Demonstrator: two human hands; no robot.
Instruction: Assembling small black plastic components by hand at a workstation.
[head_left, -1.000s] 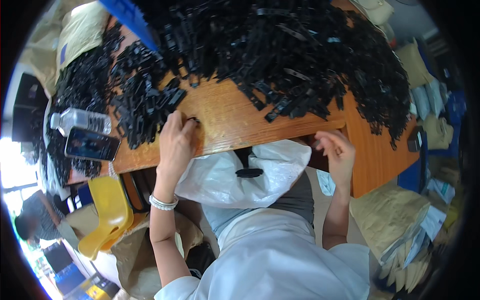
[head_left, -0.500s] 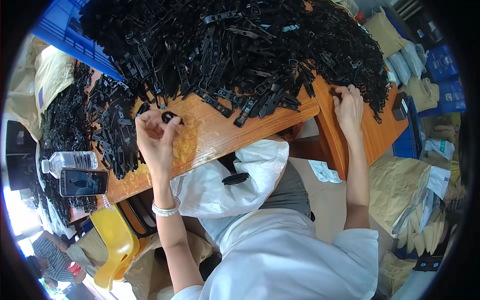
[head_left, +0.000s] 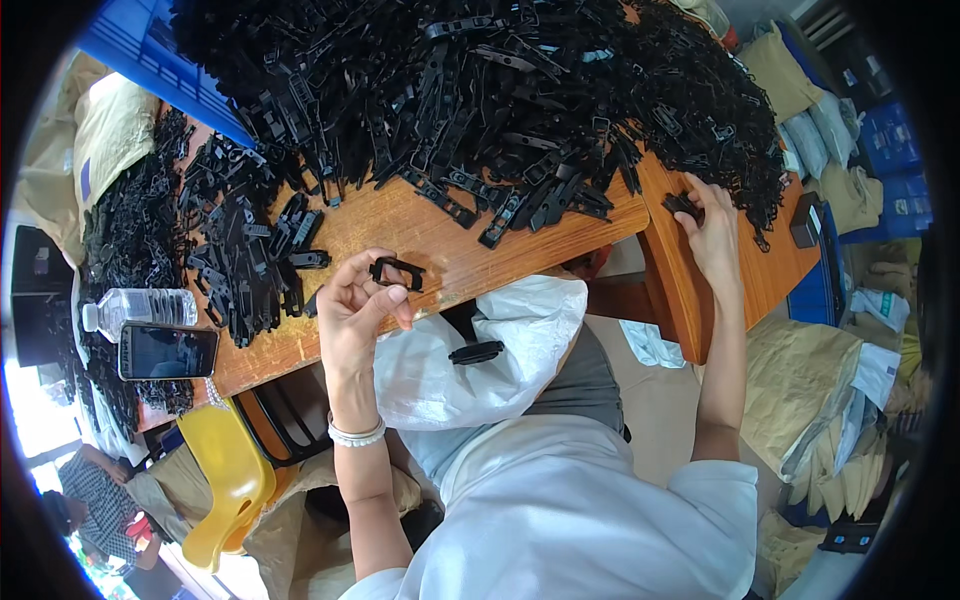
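Our left hand (head_left: 354,315) pinches a clip (head_left: 400,265); our right hand (head_left: 714,232), a dark piece (head_left: 683,204). At twelve o'clock, a pile (head_left: 450,90) remains.

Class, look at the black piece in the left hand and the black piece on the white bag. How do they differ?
The held piece is gripped by the left hand, whereas the resting piece lies on the white bag, not touched by either hand. The held piece shows an open gap through its outline; the resting piece looks like a slim bar with no clear gap. Both are black and small.
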